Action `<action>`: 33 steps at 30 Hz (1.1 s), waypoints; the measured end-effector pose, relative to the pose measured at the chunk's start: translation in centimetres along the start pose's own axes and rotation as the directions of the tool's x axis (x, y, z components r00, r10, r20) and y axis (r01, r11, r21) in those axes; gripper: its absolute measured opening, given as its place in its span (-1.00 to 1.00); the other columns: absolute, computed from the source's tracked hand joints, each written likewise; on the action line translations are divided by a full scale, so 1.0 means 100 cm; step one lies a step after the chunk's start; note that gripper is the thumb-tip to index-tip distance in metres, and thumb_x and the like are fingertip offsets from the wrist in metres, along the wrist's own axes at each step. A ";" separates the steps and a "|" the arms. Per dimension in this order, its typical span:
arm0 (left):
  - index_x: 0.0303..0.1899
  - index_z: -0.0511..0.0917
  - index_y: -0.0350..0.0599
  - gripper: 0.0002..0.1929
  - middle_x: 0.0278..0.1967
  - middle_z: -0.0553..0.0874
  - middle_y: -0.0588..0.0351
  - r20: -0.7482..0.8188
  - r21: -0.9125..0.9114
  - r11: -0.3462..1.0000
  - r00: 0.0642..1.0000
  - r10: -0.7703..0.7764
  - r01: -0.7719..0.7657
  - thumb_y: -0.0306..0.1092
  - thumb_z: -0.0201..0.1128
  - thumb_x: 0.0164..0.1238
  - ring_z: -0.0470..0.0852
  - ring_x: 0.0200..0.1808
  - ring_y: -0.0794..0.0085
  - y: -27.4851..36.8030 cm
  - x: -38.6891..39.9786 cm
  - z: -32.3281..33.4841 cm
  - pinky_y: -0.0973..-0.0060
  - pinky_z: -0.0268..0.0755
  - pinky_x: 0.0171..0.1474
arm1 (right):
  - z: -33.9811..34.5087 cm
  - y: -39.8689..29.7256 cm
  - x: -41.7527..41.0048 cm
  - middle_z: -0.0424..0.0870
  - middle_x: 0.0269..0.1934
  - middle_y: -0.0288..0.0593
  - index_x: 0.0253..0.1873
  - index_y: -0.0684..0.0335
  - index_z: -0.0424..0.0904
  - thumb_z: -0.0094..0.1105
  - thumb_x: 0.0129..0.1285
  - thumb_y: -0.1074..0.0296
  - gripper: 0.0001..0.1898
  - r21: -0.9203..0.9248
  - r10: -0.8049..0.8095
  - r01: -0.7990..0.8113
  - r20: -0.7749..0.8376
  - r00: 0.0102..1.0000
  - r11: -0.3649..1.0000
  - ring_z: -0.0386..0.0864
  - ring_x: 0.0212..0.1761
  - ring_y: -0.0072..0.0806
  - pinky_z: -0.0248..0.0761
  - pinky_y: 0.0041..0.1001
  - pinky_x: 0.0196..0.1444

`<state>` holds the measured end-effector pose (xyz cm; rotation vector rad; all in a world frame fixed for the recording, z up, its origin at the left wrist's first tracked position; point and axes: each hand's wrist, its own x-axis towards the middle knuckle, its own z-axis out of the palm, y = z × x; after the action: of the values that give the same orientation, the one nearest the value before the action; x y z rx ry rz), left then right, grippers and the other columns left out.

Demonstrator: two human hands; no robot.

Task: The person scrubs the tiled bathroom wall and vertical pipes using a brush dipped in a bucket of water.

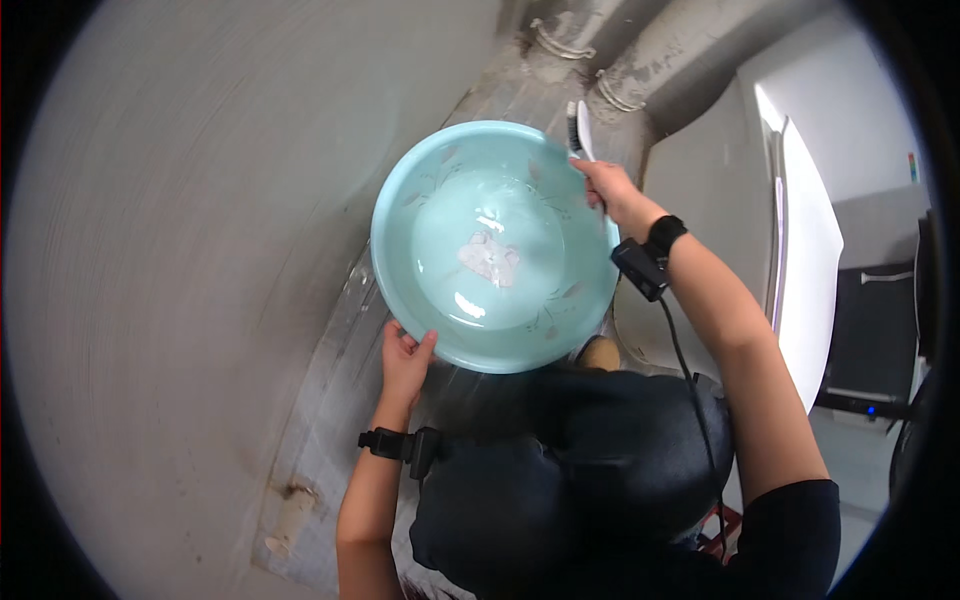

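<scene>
In front of me stands a wide turquoise plastic basin (495,358) with a faint leaf pattern on its inner wall. Water lies in it, and a small pale piece of cloth (489,259) rests near the middle of its bottom. With thumb and fingers, my left hand (406,361) grips the basin's near-left rim. My right hand (613,191), over the right rim, holds a white-handled brush (582,129) whose dark bristles face left. Part of its handle is hidden by the fingers.
A plain grey wall (210,187) rises on the left. Beyond the basin, two pipes (562,49) meet the floor. A pale panel (705,202) stands on the right, close to my right arm. From my right wrist device (641,268) hangs a black cable (694,390).
</scene>
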<state>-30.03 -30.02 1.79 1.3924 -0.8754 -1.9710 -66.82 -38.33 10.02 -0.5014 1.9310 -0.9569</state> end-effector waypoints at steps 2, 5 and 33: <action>0.10 0.18 -0.18 -0.57 -0.14 0.66 0.01 0.024 0.006 1.000 1.000 0.011 -0.011 -0.51 0.21 0.31 0.64 -0.18 0.49 0.012 0.013 0.014 0.60 0.49 -0.27 | 0.004 0.006 0.010 0.33 -0.63 -0.33 -0.43 0.17 0.36 0.26 0.22 0.13 -0.68 0.108 -0.010 0.010 -0.002 1.000 0.994 0.25 -0.68 -0.56 0.12 -0.49 -0.63; 0.12 0.16 -0.18 -0.55 -0.10 0.65 0.01 0.063 -0.009 1.000 0.998 0.019 -0.019 -0.52 0.21 0.31 0.64 -0.15 0.47 0.022 0.035 0.027 0.56 0.49 -0.24 | 0.014 0.021 0.025 0.38 -0.64 -0.30 -0.44 0.20 0.40 0.26 0.21 0.09 -0.66 0.124 -0.051 0.053 -0.025 0.998 0.991 0.31 -0.69 -0.53 0.18 -0.48 -0.62; 0.22 0.18 -0.10 -0.46 0.11 0.52 0.09 0.248 0.300 0.950 0.955 -0.163 0.084 -0.69 0.13 0.25 0.51 0.09 0.44 0.137 0.187 0.084 0.51 0.44 -0.01 | -0.051 0.027 0.138 0.61 -0.14 0.21 0.04 0.37 0.47 0.07 0.33 0.07 -0.58 -0.541 -0.143 0.325 0.351 0.926 0.775 0.55 -0.07 0.08 0.38 -0.19 -0.01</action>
<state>-42.53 -51.19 3.58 1.3813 -1.2695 -2.2368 -78.23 -43.65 1.96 -1.2091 1.8933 -0.3612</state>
